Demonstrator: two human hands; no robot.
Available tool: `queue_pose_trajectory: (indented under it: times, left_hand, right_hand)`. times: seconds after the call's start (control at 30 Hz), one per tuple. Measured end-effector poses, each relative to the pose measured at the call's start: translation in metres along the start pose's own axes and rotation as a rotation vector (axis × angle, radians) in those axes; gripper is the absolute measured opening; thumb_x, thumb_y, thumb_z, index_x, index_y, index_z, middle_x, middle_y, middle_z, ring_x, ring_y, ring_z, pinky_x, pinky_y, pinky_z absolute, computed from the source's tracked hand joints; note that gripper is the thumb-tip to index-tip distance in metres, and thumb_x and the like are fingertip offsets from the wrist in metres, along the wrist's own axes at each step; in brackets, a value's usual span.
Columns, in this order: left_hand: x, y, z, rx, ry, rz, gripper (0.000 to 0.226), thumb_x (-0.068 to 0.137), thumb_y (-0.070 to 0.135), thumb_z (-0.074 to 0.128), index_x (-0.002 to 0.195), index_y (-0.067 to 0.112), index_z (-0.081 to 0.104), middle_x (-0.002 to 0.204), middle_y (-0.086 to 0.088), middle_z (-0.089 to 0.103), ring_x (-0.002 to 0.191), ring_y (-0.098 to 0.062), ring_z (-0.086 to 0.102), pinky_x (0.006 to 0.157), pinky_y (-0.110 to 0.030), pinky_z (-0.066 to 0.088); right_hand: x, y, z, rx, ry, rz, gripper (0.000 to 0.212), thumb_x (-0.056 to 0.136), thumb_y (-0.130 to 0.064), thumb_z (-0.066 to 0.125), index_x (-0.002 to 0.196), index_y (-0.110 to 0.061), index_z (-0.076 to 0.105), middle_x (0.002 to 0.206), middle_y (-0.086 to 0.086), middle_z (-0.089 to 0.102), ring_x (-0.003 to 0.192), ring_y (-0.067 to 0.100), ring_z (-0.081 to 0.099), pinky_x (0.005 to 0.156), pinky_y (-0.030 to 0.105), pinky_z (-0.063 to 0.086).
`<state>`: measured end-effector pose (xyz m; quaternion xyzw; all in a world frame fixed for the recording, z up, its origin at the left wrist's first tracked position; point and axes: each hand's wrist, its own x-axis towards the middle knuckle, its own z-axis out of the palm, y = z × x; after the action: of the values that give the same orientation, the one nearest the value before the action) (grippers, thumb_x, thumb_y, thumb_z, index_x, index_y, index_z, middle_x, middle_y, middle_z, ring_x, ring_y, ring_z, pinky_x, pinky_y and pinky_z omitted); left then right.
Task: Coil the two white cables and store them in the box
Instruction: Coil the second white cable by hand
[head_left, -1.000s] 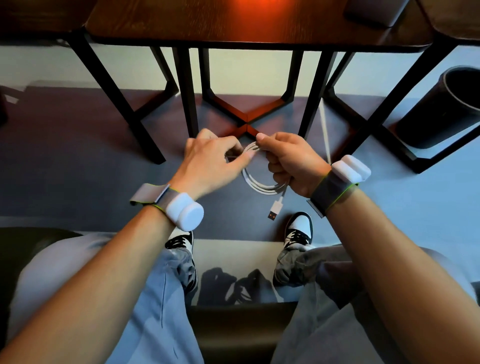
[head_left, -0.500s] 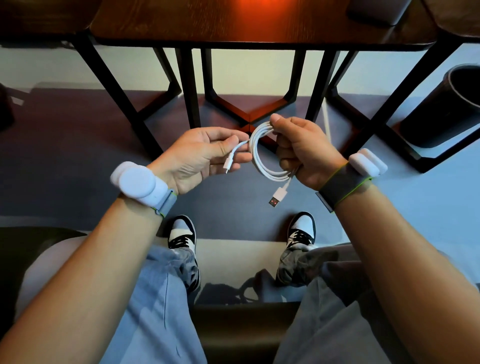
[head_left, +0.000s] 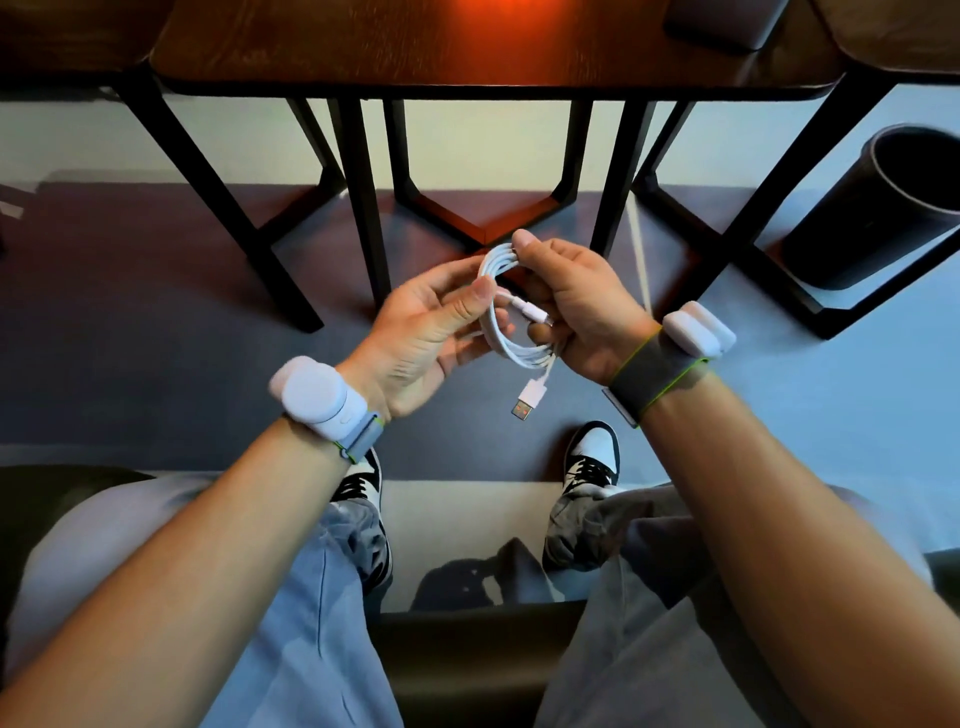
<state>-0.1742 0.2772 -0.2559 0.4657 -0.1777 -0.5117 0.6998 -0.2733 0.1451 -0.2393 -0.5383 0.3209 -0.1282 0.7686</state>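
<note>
A white cable (head_left: 511, 349) is wound into a small coil and held in the air over the floor, in front of my knees. My right hand (head_left: 582, 306) pinches the top of the coil between thumb and fingers. My left hand (head_left: 421, 332) lies palm up on the coil's left side, thumb in front and fingers behind the strands. The small plug end (head_left: 535, 314) lies across the loop, pointing toward my right palm. The USB plug (head_left: 527, 406) dangles below the coil. A second white cable (head_left: 641, 260) hangs down from the table behind my right hand.
A dark wooden table (head_left: 467, 47) on black metal legs stands just ahead, with a dark flat object (head_left: 722, 21) at its far right edge. A black cylindrical bin (head_left: 883, 208) stands on the floor to the right. My knees and shoes are below my hands.
My left hand has carried the small plug end from the coil's left side across the loop toward my right hand. The right hand keeps its hold on the coil.
</note>
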Motion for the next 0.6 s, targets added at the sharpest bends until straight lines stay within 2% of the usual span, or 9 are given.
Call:
queue_pose_trajectory:
  times: [0.1, 0.17, 0.23, 0.3, 0.37, 0.43, 0.5, 0.53, 0.6]
  left_hand:
    - [0.004, 0.006, -0.005, 0.32, 0.079, 0.097, 0.03, 0.086, 0.003, 0.073, 0.115, 0.008, 0.068, 0.088, -0.01, 0.076, 0.076, -0.021, 0.075, 0.069, -0.032, 0.061]
    - [0.005, 0.002, -0.008, 0.535, 0.127, 0.125, 0.026, 0.085, -0.001, 0.074, 0.107, 0.01, 0.069, 0.084, -0.011, 0.077, 0.077, -0.025, 0.076, 0.068, -0.035, 0.062]
    - [0.006, -0.004, -0.012, 0.847, 0.174, 0.174, 0.021, 0.082, 0.006, 0.076, 0.099, 0.015, 0.07, 0.081, -0.008, 0.076, 0.077, -0.026, 0.075, 0.072, -0.04, 0.062]
    - [0.007, -0.008, -0.015, 1.263, 0.249, 0.31, 0.018, 0.078, 0.016, 0.071, 0.095, 0.018, 0.066, 0.078, -0.004, 0.073, 0.077, -0.03, 0.07, 0.071, -0.043, 0.057]
    - [0.008, -0.007, -0.015, 1.567, 0.311, 0.403, 0.022, 0.077, 0.019, 0.065, 0.098, 0.017, 0.057, 0.087, -0.007, 0.071, 0.085, -0.041, 0.064, 0.069, -0.047, 0.053]
    - [0.009, -0.007, -0.015, 1.735, 0.327, 0.38, 0.027, 0.079, 0.02, 0.062, 0.103, 0.019, 0.05, 0.101, -0.007, 0.069, 0.091, -0.046, 0.063, 0.069, -0.049, 0.053]
    - [0.013, -0.008, -0.019, 1.686, 0.294, 0.291, 0.022, 0.084, 0.021, 0.06, 0.104, 0.019, 0.05, 0.1, -0.008, 0.069, 0.089, -0.045, 0.064, 0.069, -0.049, 0.054]
    - [0.013, -0.008, -0.021, 1.526, 0.256, 0.216, 0.017, 0.087, 0.021, 0.06, 0.102, 0.018, 0.053, 0.097, -0.008, 0.07, 0.084, -0.041, 0.067, 0.066, -0.047, 0.056]
    - [0.011, -0.011, -0.021, 1.056, 0.179, 0.049, 0.017, 0.092, 0.022, 0.068, 0.104, 0.019, 0.056, 0.1, -0.004, 0.071, 0.072, -0.028, 0.074, 0.054, -0.037, 0.058]
  right_hand:
    - [-0.001, 0.0, 0.001, -0.022, 0.003, -0.026, 0.023, 0.1, -0.033, 0.053, 0.09, -0.013, 0.045, 0.056, -0.003, 0.03, 0.044, 0.01, 0.023, 0.04, 0.019, 0.019]
    - [-0.004, 0.003, 0.006, -0.097, 0.034, -0.038, 0.022, 0.1, -0.028, 0.053, 0.087, -0.013, 0.044, 0.05, -0.006, 0.031, 0.037, 0.006, 0.024, 0.038, 0.017, 0.021]
    - [-0.006, 0.009, 0.011, -0.164, 0.05, -0.024, 0.02, 0.1, -0.024, 0.054, 0.087, -0.013, 0.044, 0.051, -0.003, 0.032, 0.036, 0.006, 0.026, 0.038, 0.018, 0.023]
    - [-0.007, 0.014, 0.017, -0.115, -0.006, 0.019, 0.023, 0.1, -0.019, 0.053, 0.08, -0.014, 0.044, 0.052, -0.003, 0.029, 0.038, 0.008, 0.023, 0.041, 0.02, 0.021]
    - [-0.006, 0.017, 0.023, -0.033, -0.096, 0.045, 0.031, 0.102, -0.017, 0.049, 0.071, -0.015, 0.043, 0.052, -0.003, 0.024, 0.043, 0.01, 0.017, 0.044, 0.023, 0.016]
    - [-0.003, 0.017, 0.028, -0.009, -0.141, 0.056, 0.034, 0.103, -0.02, 0.046, 0.07, -0.016, 0.043, 0.05, -0.006, 0.024, 0.045, 0.01, 0.016, 0.044, 0.023, 0.016]
    - [-0.001, 0.018, 0.028, 0.008, -0.103, 0.089, 0.033, 0.103, -0.026, 0.046, 0.072, -0.018, 0.041, 0.048, -0.008, 0.028, 0.043, 0.009, 0.018, 0.041, 0.021, 0.019]
    - [0.0, 0.018, 0.024, 0.012, -0.059, 0.109, 0.033, 0.103, -0.028, 0.047, 0.072, -0.019, 0.04, 0.048, -0.008, 0.03, 0.042, 0.009, 0.02, 0.039, 0.02, 0.02]
    - [0.0, 0.018, 0.014, 0.021, 0.032, 0.128, 0.034, 0.103, -0.029, 0.047, 0.07, -0.021, 0.038, 0.049, -0.007, 0.03, 0.04, 0.008, 0.021, 0.037, 0.019, 0.02]
